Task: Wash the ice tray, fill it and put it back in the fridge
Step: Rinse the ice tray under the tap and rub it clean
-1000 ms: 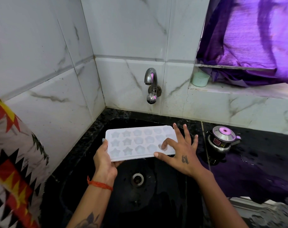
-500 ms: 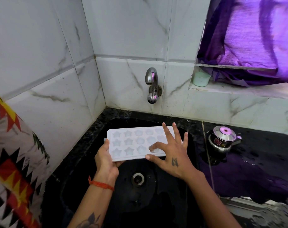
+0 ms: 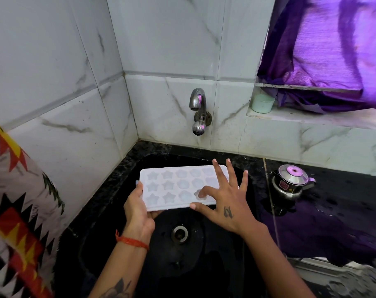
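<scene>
**Ice tray held over the sink for washing**

A white ice tray with star and flower moulds is held level above a black sink, below a dry wall tap. The left hand grips its left edge, steadying it. The right hand is spread, index fingertip rubbing inside one mould, likely scrubbing

A small steel kettle stood on the black counter. A pale green cup sat on the window ledge beneath a purple curtain.
</scene>
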Demonstrator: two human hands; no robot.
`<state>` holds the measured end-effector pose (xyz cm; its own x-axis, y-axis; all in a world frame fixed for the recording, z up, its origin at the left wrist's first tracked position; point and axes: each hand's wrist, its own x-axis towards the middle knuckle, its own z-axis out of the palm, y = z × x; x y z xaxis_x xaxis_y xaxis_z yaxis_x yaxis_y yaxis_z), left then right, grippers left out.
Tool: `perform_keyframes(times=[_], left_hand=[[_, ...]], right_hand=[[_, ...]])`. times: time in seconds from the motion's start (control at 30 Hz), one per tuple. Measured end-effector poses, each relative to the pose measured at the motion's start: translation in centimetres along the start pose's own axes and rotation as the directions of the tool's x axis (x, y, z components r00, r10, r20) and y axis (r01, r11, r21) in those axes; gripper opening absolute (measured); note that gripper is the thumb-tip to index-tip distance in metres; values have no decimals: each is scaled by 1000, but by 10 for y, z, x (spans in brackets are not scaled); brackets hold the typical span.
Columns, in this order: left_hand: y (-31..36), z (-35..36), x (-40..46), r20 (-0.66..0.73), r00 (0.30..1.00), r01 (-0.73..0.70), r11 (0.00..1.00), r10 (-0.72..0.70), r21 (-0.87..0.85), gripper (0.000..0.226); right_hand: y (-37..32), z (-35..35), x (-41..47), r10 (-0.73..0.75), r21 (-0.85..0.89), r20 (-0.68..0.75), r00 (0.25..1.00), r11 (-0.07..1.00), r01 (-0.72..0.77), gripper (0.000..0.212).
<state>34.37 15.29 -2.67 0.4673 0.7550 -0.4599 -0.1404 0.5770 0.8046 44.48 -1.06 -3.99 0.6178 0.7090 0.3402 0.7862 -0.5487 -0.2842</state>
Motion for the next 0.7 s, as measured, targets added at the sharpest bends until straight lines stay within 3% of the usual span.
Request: perform_keyframes(times=[0.33, 0.7], left_hand=[[0, -1, -1, -2, 1000, -1, 1000, 1, 0, 32], [-1, 1, 1, 0, 1000, 8, 1000, -8, 10, 31]], right_hand=[[-5, -4, 1, 22, 118, 88, 996, 992, -32, 62], [1, 3, 0, -37, -48, -9, 999, 998, 37, 57]])
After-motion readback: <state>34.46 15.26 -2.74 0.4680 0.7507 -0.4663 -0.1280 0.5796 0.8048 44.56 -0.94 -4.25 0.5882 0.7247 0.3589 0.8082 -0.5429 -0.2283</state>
